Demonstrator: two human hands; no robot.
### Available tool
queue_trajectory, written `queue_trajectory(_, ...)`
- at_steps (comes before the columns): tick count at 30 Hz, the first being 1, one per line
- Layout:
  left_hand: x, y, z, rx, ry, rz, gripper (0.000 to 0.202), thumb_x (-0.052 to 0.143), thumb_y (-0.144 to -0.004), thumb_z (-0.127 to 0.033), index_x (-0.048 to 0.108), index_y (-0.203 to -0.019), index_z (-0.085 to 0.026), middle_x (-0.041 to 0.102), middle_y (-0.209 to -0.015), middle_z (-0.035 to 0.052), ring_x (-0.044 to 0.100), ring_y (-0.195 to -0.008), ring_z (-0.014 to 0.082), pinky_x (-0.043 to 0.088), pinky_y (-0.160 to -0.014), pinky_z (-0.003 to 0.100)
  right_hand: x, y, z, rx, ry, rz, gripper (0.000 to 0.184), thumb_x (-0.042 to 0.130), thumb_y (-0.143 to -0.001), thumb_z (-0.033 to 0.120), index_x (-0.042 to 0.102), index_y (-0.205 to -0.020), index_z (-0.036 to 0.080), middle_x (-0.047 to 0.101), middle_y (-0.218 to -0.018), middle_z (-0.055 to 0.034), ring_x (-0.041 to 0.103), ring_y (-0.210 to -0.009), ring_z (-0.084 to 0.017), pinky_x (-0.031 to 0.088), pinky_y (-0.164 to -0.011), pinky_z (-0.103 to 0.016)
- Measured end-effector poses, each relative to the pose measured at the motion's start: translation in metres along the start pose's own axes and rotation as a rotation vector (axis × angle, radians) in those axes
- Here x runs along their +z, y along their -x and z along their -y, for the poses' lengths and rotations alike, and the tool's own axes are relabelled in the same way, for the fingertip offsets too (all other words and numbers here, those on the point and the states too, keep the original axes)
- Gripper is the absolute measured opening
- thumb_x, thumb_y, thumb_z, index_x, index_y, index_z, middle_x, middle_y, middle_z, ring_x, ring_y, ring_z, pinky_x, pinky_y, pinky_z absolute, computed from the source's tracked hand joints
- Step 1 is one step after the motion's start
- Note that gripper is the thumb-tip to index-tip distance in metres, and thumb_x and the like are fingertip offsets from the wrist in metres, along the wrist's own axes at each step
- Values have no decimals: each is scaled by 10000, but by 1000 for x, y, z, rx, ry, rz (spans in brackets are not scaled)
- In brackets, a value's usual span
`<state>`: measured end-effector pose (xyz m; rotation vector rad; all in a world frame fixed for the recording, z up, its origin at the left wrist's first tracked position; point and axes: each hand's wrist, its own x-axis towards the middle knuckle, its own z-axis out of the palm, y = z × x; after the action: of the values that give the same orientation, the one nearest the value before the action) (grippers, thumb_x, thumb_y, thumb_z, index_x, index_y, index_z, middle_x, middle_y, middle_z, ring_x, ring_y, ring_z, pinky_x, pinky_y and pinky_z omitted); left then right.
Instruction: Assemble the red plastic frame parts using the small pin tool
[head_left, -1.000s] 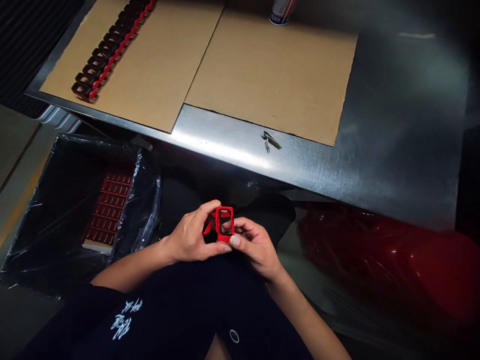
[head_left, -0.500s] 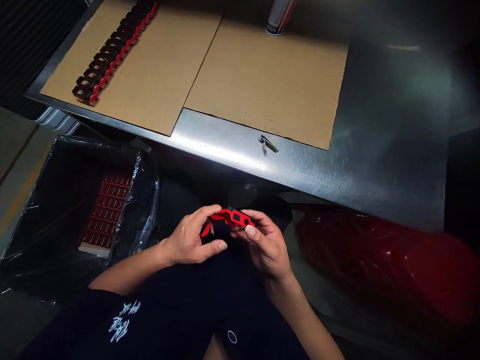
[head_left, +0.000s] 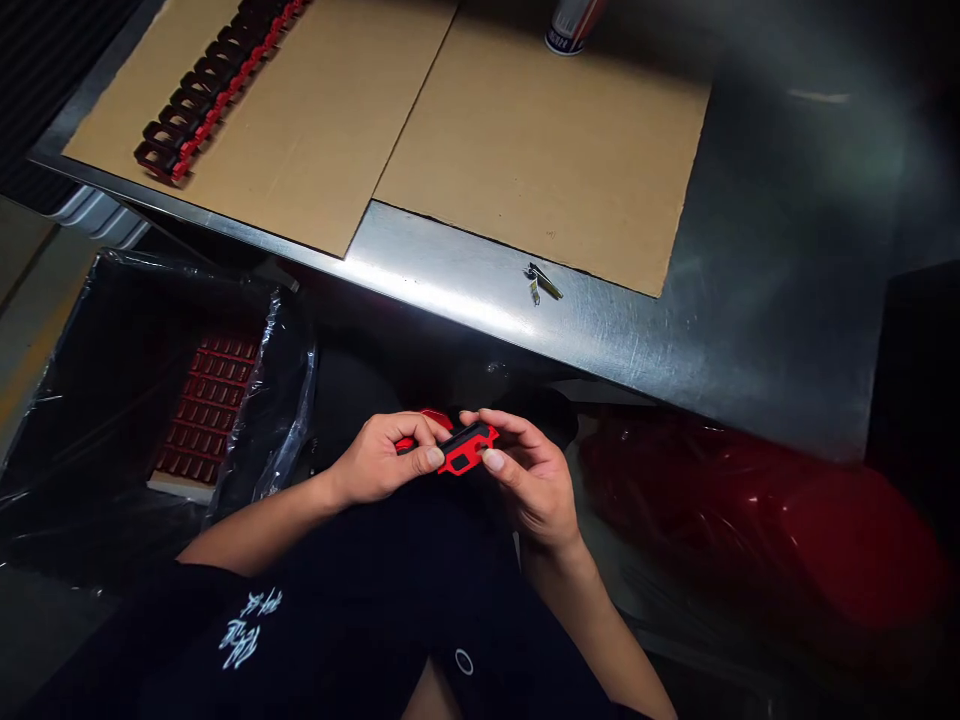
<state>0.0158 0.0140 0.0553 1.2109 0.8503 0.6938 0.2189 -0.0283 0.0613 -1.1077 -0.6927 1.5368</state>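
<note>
Red plastic frame [head_left: 466, 450] lies long axis crosswise, its ends pinched closely by left hand [head_left: 382, 460] and right hand [head_left: 534, 480]

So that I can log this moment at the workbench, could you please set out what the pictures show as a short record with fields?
Left hand: holds one end of a red-and-black rectangular frame
Right hand: holds the frame's other end
Steel table: carries cardboard sheets and a small metal tool
On cardboard: a row of similar frames, a spray can
Floor, left: plastic-lined bin with a tray of red parts
Right: glossy red plastic
</note>
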Motion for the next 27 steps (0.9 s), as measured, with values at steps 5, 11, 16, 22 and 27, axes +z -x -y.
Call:
queue_trajectory(5, -3, -3, 1, -236, 310, 0, 413, 878, -737, -447, 591, -776, -153, 693, -877, 34, 601, -687, 105, 489, -668, 249, 4, -2, -2, -2, 75, 7, 335, 859, -829, 356, 778, -1153, 334, 803, -1159, -36, 772, -1041, -214, 634, -920, -344)
queue_trajectory(11, -8, -5, 1, -299, 366, 31, 421, 892, -709, -365, 637, -976, -163, 677, -872, 17, 603, -710, 99, 486, -679, 239, 7, -4, -7, -22, 275, 44, 410, 809, -869, 382, 729, -1263, 307, 782, -1216, -72, 763, -1091, -266, 625, -973, -440)
queue_trajectory(16, -12, -5, 3, -292, 343, 40, 554, 859, -709, -228, 652, -1219, -165, 680, -925, 36, 602, -707, 90, 510, -675, 244, 0, -10, -16, -100, 648, 78, 633, 808, -860, 357, 590, -1452, 308, 698, -1380, -93, 697, -1232, -293, 559, -1085, -486)
queue_trajectory(22, -65, 19, 8, -230, 457, -183, 834, 874, -680, -372, 545, -1430, -217, 688, -1028, 70, 676, -660, 134, 503, -518, 227, 12, -38, -34, -28, 781, 353, 898, 835, -820, 397, 383, -1593, 327, 606, -1491, -126, 715, -1188, -303, 610, -1012, -507)
queue_trajectory(27, -178, 94, 19, -299, 54, -993, 642, 816, -724, -398, 620, -1289, -167, 718, -907, 48, 717, -748, 175, 519, -545, 214, 17, -62, -54, 173, 737, 305, 769, 821, -807, 498, 540, -1489, 279, 680, -1387, -151, 720, -1159, -319, 588, -1027, -533)
